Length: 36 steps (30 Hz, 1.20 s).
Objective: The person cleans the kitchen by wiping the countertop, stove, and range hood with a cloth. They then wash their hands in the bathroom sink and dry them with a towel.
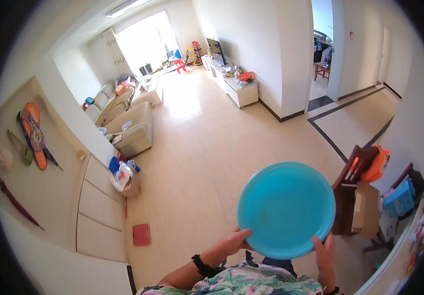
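A round turquoise plastic basin is held up in front of my body, above the floor. My left hand grips its rim at the lower left, thumb over the edge. At the lower right, my right hand clasps the rim in the same way. The fingers under the basin are mostly hidden. Its inside faces up toward me and no object shows in it; whether it holds water I cannot tell.
Wooden chairs stand at the right with a cardboard box and an orange bag. On the left floor are a red bathroom scale and a bin with a white bag. Beyond are a sofa and a TV cabinet.
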Each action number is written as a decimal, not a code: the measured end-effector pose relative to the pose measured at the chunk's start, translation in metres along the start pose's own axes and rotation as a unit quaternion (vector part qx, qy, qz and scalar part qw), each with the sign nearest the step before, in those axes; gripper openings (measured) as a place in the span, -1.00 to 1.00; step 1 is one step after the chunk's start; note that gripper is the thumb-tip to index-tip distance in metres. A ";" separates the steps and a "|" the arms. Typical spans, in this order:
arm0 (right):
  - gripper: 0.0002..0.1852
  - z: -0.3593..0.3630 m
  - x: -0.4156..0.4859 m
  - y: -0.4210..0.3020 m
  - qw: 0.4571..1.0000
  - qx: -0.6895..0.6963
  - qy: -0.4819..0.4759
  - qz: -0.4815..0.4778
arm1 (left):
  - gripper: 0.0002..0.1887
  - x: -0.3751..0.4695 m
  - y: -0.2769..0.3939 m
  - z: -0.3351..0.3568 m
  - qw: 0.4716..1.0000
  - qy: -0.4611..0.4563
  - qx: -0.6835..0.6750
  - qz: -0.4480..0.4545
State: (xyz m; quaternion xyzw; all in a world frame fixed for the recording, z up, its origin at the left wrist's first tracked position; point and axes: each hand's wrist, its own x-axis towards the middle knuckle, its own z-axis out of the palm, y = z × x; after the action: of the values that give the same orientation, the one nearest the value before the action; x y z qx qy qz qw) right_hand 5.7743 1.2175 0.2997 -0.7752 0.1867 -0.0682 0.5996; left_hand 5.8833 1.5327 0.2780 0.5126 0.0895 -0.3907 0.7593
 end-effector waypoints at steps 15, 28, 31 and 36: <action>-0.55 -0.055 0.617 -0.038 0.997 0.046 0.064 -0.006 | -0.41 0.561 0.338 0.078 0.999 -0.012 0.020 -0.045; -0.55 -0.199 1.115 -0.029 0.982 0.063 0.166 0.062 | -0.44 1.083 0.578 0.236 0.987 -0.120 0.075 -0.074; -0.54 -0.260 1.202 -0.047 0.969 0.054 0.222 0.092 | -0.46 1.190 0.635 0.328 0.976 -0.176 0.088 -0.087; -0.53 -0.371 1.340 -0.015 0.930 0.138 0.331 0.083 | -0.42 1.375 0.694 0.482 0.939 -0.236 0.198 -0.149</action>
State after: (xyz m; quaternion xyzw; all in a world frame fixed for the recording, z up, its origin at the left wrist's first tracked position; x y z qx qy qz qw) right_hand 6.8897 0.3879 0.2564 -0.5997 0.4274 -0.2960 0.6083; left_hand 7.1638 0.5514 0.2532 0.5265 -0.0963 -0.6193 0.5745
